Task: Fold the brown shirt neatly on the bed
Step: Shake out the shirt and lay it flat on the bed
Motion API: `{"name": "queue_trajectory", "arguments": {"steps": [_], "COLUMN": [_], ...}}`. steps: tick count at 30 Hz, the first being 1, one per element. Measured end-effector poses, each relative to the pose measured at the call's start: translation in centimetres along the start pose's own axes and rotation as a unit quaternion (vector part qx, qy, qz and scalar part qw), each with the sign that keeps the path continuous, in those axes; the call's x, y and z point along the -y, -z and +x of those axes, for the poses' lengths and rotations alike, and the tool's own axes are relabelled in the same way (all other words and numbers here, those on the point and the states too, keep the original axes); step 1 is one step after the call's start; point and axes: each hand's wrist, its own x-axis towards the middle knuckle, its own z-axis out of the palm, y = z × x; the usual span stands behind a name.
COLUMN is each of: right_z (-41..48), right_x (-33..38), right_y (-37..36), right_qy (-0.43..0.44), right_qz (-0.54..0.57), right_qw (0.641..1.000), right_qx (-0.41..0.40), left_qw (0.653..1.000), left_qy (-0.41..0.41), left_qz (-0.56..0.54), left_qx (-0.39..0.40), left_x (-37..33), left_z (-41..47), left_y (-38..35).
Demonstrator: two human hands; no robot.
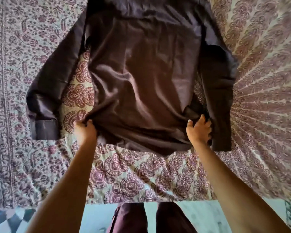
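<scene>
The brown shirt (141, 78) lies spread on the bed (141, 179), collar end away from me and hem toward me. Its left sleeve (45, 105) runs down to a cuff at the left, and the right sleeve (220, 98) lies along the body's right side. My left hand (85, 130) is closed on a bunch of the hem's left corner, pulling the cloth into creases. My right hand (199, 130) grips the hem's right corner beside the right sleeve, fingers partly tucked under the fabric.
A patterned purple and cream bedspread (259, 81) covers the bed in every direction. The bed's near edge (141, 201) runs just in front of my legs, with light blue floor below it.
</scene>
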Motion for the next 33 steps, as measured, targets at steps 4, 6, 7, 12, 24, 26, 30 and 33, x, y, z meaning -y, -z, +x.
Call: {"name": "queue_trajectory", "arguments": {"steps": [4, 6, 7, 12, 24, 26, 30, 33], "right_z": [2.7, 3.8, 4.1, 4.2, -1.7, -2.5, -3.6, -2.8], "right_x": [-3.1, -4.6, -4.9, -4.2, -9.4, -10.3, -10.6, -10.1], "right_y": [2.2, 2.7, 2.7, 3.2, 0.6, 0.0, 0.6, 1.0], "right_qy": [-0.014, 0.041, 0.065, 0.090, 0.031, 0.081, 0.176, 0.186], "right_qz": [0.079, 0.073, 0.063, 0.091, 0.105, 0.127, 0.153, 0.212], "right_qw": [0.997, 0.997, 0.996, 0.992, 0.994, 0.988, 0.968, 0.951], "right_qx": [-0.002, 0.000, 0.005, 0.012, 0.019, -0.036, -0.096, -0.131], "left_qw": [0.998, 0.998, 0.998, 0.998, 0.996, 0.999, 0.993, 0.993], "left_qy": [0.035, 0.033, 0.025, 0.034, 0.024, 0.040, 0.052, -0.005], "left_qz": [0.007, 0.024, 0.038, 0.026, 0.010, -0.022, -0.102, -0.114], "left_qx": [0.059, 0.051, 0.040, 0.037, -0.091, -0.018, 0.037, -0.010], "left_x": [2.2, 2.7, 3.1, 3.9, 7.4, 7.9, 8.9, 10.4], "left_z": [1.2, 0.9, 0.8, -0.6, 0.9, 1.3, 0.9, 1.1], "left_y": [1.1, 1.4, 1.4, 0.6, 4.0, 4.5, 5.2, 6.3]}}
